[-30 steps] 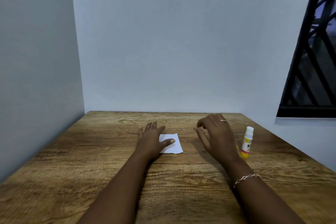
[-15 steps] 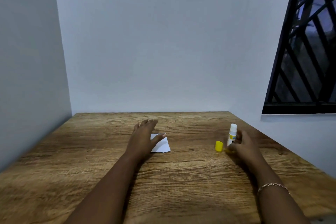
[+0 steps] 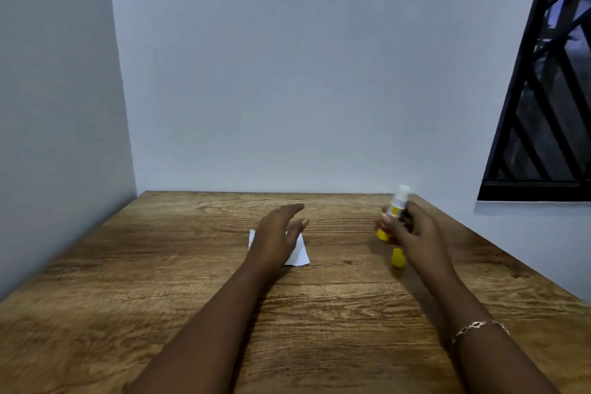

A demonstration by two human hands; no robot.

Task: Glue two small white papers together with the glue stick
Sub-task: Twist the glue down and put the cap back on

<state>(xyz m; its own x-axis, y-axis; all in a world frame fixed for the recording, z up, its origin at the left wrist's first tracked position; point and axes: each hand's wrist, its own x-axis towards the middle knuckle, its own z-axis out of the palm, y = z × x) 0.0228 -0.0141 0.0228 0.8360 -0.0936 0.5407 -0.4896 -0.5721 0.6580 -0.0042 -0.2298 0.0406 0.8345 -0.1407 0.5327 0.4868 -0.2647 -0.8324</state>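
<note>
Small white paper [image 3: 300, 252] lies flat near the middle of the wooden table [image 3: 160, 281]; whether it is one sheet or two stacked I cannot tell. My left hand [image 3: 277, 237] hovers just over it with fingers spread and slightly raised, hiding most of the paper. My right hand [image 3: 412, 235] holds the glue stick [image 3: 396, 209] tilted above the table, its white end pointing up and away. A small yellow cap [image 3: 397, 257] lies on the table just below that hand.
The table sits in a corner, with walls on the left and at the back. A window with black bars [image 3: 550, 89] is at the upper right. A bracelet [image 3: 479, 327] is on my right wrist.
My right hand went from beside the papers to the glue stick, gripped it and lifted it off the table. The yellow cap appeared on the table. My left hand rose slightly off the paper.
</note>
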